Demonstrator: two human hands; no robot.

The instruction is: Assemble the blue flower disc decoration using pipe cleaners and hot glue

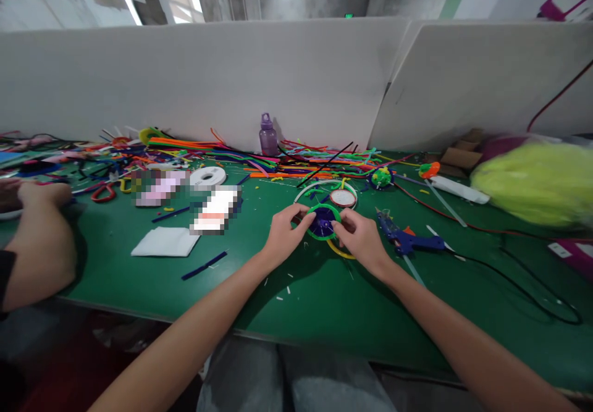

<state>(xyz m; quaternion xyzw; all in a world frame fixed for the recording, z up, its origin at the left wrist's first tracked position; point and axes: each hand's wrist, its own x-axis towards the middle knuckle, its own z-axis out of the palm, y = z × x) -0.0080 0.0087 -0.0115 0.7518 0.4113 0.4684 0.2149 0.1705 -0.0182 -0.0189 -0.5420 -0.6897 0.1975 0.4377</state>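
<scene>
Both hands pinch one small piece between them. The left hand has thumb and fingertips closed on the left rim of the green ring. The right hand grasps the opposite rim in the same way. The ring, which has a dark purple centre, is held low over the green table, near the front edge and straight ahead of the person. It lies partly over a yellow ring.

At the far left a co-worker's arm rests on the table, well apart from the piece. Next come red scissors, a folded white cloth and a white tape roll. A purple bottle stands at the back wall among a long heap of pipe cleaners. Just behind the held ring lies a red-rimmed disc. To the right of the hands a blue glue gun lies on its side, with its cord trailing away. A blurred yellow-green fluffy mass sits at the far right.

As a judgement, this work seems to call for light, even pressure from both sides, so the soft rim does not buckle. Holding the ring level and close to the table would steady the fingers. The glue gun's tip is near the right wrist, and it is worth minding.
</scene>
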